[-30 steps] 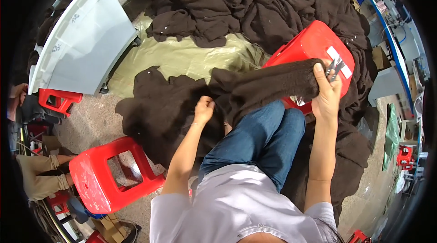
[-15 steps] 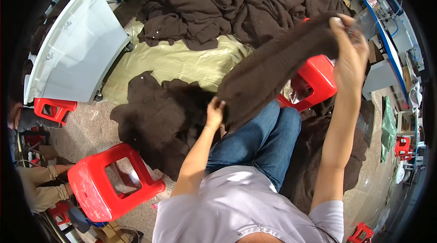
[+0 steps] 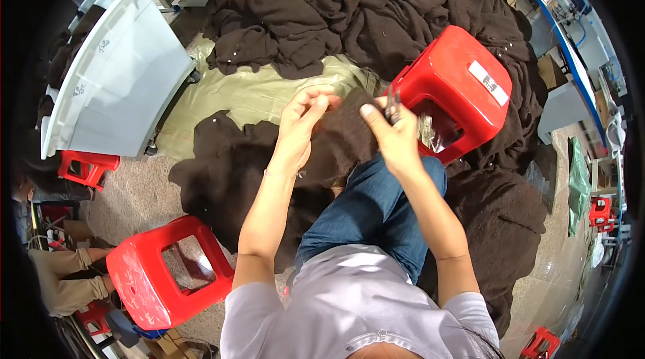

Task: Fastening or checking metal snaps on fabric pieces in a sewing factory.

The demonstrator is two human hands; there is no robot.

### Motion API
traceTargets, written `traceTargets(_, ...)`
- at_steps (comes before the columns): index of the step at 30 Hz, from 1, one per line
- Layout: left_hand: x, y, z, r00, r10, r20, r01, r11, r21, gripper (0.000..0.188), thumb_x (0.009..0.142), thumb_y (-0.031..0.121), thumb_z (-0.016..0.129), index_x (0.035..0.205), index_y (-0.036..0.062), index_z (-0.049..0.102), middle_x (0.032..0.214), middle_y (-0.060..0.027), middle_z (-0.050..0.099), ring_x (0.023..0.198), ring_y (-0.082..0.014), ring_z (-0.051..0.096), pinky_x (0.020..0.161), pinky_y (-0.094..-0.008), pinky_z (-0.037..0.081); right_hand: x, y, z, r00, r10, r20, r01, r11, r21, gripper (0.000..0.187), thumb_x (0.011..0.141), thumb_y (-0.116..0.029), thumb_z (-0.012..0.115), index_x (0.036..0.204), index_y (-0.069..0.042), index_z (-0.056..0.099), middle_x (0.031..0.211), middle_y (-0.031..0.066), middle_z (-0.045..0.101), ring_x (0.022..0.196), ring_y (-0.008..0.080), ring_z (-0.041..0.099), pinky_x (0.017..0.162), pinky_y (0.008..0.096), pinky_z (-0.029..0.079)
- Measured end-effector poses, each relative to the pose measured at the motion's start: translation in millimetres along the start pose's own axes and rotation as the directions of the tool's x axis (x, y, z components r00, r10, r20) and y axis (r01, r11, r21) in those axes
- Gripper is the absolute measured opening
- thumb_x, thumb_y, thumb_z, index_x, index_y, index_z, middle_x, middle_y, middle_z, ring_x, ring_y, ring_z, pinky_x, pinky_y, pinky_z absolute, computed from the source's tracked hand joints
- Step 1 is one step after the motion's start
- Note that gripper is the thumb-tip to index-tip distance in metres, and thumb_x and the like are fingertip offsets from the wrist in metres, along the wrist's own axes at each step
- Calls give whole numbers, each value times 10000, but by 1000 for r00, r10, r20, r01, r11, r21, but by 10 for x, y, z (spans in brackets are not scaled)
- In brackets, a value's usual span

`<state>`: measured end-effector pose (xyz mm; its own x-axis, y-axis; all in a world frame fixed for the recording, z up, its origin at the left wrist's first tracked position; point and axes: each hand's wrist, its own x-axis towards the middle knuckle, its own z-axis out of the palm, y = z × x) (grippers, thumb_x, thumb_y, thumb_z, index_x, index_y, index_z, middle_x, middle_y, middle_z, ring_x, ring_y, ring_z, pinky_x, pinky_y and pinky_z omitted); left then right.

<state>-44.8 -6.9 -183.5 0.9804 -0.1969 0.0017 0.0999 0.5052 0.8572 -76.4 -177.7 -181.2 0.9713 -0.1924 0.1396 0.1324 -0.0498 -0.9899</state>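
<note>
My right hand [image 3: 396, 134] grips a piece of dark brown cloth [image 3: 346, 134] between thumb and fingers, above my knees. A small dark metal tool like thread snips [image 3: 393, 105] also sits in that hand, its narrow tips pointing away from me. Just left of the cloth, my left hand [image 3: 299, 124] is raised with thumb and fingertips close together. Whatever lies in this pinch is too small to make out. More brown cloth [image 3: 225, 167] spreads over the floor left of my legs, and another heap [image 3: 497, 224] lies on my right.
Beyond my knees stands a red plastic stool [image 3: 463, 70], against a big brown cloth pile [image 3: 289, 9]. A yellowish sheet [image 3: 222, 100] covers the floor there. Another red stool [image 3: 138, 282] is at near left, a white wheeled bin [image 3: 127, 70] at far left. Someone's legs [image 3: 70, 292] show at the left edge.
My right hand has swung down and left with the cloth, from far right to above my knees. The left hand has moved forward. The cloth, stretched between them before, is now bunched, uncovering the far stool.
</note>
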Motion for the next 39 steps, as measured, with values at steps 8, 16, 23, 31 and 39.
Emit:
traceTargets(8, -722, -1559, -409, 990, 18, 140, -92, 836, 541, 944, 689, 89, 818, 1466, 47, 283, 1430, -148, 399, 1343, -278, 381, 1119, -379, 306, 245, -373, -311, 989, -98, -113, 122, 966, 228, 139, 941, -117, 638, 1001, 8, 648, 862, 12, 665, 743, 65, 598, 650, 217, 481)
traceTargets(16, -550, -2276, -429, 963, -102, -248, 250, 679, 690, 373, 842, 226, 717, 1144, 27, 626, 1028, -215, 695, 1009, -337, 669, 858, -386, 507, 490, -786, -736, 879, -250, -407, 381, 880, 283, 105, 908, -97, 683, 977, -90, 604, 802, -21, 640, 667, 48, 597, 537, 196, 455)
traceTargets(23, -227, -1680, -667, 980, 186, -70, -116, 822, 557, 204, 839, -91, 609, 1014, 4, 653, 950, -37, 672, 892, -116, 616, 836, -253, 486, 131, -666, -2753, 586, -159, -795, 465, 869, 169, 147, 917, -137, 658, 1023, -56, 596, 970, 110, 690, 768, 213, 706, 614, 323, 596)
traceTargets(31, -625, -1141, 87, 868, 31, 495, -433, 535, 725, 151, 768, -11, 702, 904, 42, 662, 908, -85, 626, 908, -278, 586, 807, -349, 483, -1989, 991, -4893, -26, -143, -989, -88, 986, -140, 269, 930, -251, 609, 1029, 0, 611, 903, 118, 669, 681, 253, 644, 568, 385, 560)
traceTargets(39, -777, -1929, -246, 995, -39, 93, -34, 740, 672, 89, 868, -29, 636, 944, 17, 624, 880, -6, 603, 804, -86, 575, 737, -220, 468, -2321, 1689, -3259, 471, 84, -878, -626, 733, -266, 252, 905, -173, 659, 1089, -1, 649, 879, 57, 679, 720, 150, 618, 596, 285, 490)
